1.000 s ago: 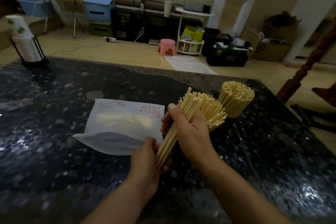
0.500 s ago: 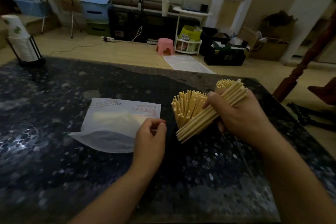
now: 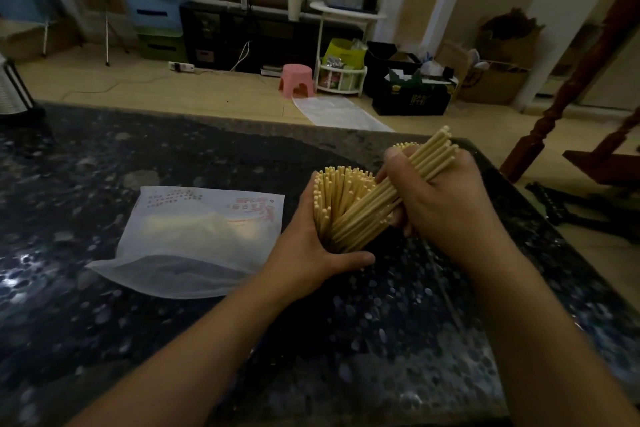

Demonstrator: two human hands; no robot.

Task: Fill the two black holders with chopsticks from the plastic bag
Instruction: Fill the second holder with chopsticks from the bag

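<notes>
A: Where are the pale wooden chopsticks?

B: A slanted bundle (image 3: 391,191) is lying in the right hand (image 3: 446,204), fingers curled round it, against the near holder's upright sticks (image 3: 337,191).

A: What has changed?

B: The left hand (image 3: 311,246), hanging free half a second ago, is now wrapping that holder, steadying it for loading. The white plastic bag (image 3: 194,239), left of it, is lying unmoved; the far holder's sticks (image 3: 403,146) are peeping behind.

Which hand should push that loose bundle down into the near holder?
Right, probably. The right hand already grips the slanted bundle, whose lower ends sit at the near holder's chopsticks. The left hand is wrapped round that holder's base, steadying it beside the plastic bag.
</notes>
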